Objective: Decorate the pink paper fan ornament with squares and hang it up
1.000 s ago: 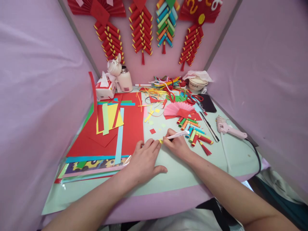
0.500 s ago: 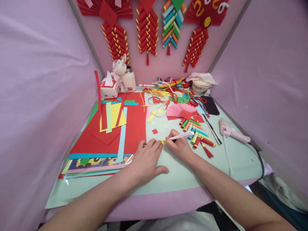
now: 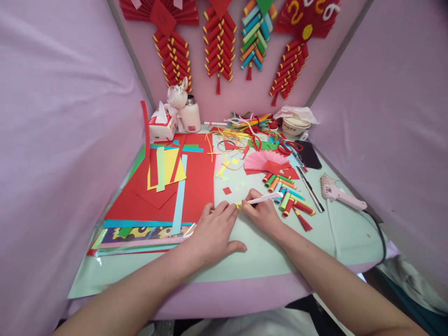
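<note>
Right hand: your right hand is closed around a white pen-like stick, pinched near its tip, shaft lying low and pointing away to the right.
Left hand: your left hand lies palm down on the mint-green table mat, fingers extended and loosely spread, gripping nothing; its fingertips press at a small yellow paper strip.
Yellow strip: it sits on the mat between your two hands, touching the stick's tip; whether it is wound round the stick cannot be told.
Left of the strip: a red paper sheet tops a stack of coloured sheets, just beside your left hand.
Right of the strip: a cluster of rolled paper tubes lies near your right hand, with a pink folded paper fan behind it.
Far right of the strip: a pink glue gun lies well apart.
Behind the strip: red scissors among paper scraps, and paper firecracker strings on the back wall.
</note>
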Motion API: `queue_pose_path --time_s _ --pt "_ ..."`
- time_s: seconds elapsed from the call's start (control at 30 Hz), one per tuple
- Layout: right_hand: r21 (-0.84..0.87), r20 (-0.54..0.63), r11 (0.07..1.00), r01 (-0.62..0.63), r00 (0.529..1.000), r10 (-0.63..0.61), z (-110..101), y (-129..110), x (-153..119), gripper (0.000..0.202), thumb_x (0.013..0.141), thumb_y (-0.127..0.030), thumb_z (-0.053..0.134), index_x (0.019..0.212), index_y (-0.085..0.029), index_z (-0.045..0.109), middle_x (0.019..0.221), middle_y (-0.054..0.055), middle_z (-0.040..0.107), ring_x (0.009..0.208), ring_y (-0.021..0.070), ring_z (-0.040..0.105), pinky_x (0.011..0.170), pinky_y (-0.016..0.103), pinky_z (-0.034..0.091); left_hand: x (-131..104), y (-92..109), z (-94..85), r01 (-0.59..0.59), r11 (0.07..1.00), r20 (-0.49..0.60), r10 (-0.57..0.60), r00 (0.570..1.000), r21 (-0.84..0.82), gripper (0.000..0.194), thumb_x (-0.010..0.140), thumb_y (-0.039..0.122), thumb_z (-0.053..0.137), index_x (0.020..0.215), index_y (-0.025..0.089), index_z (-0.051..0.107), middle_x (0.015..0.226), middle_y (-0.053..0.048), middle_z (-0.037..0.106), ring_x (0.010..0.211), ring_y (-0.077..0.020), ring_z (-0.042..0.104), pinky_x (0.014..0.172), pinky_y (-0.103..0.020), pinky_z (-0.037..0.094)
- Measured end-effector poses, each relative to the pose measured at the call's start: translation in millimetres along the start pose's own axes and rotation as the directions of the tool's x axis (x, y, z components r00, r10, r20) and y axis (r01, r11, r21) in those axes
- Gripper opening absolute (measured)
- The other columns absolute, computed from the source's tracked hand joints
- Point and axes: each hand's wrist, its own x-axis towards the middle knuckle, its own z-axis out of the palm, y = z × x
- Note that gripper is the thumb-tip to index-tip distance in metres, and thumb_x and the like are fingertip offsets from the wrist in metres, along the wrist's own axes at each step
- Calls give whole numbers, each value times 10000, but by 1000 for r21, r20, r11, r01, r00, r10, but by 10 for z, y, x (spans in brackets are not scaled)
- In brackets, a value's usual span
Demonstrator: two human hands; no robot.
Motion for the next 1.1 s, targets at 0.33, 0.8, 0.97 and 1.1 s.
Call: queue_pose_path --time_s 0.33,0.8,0.97,1.1 --pt "-4 8 1000 8 1000 -8 8 17 3 175 796 -236 512 651 -216 417 573 -54 418 546 117 400 535 258 301 0 4 -20 3 1000 20 -3 1000 -4 756 808 674 507 1349 154 419 1291 -129 545 1202 -299 403 970 -458 279" --pt "-7 10 1000 11 1000 -11 -5 1 -4 177 780 -229 509 637 -218 404 553 -61 390 534 114 385 527 253 292 -2 5 -20 3 1000 18 -3 1000 0 771 791 668 537 1351 153 412 1295 -124 541 1212 -306 403 965 -468 291" --pt "-4 4 1000 10 1000 -10 0 5 -4 182 768 -217 511 629 -220 393 545 -66 375 528 112 374 522 253 286 -4 0 -13 0 1000 11 0 1000 3 759 793 668 535 1335 149 428 1311 -129 534 1210 -303 404 961 -469 289" --pt "-4 4 1000 8 1000 -8 -6 2 -9 184 760 -211 511 627 -221 385 548 -65 376 529 112 372 523 254 286 -5 -3 -10 0 1000 9 0 1000 4 750 794 672 528 1333 159 436 1315 -130 531 1213 -306 401 965 -470 285"
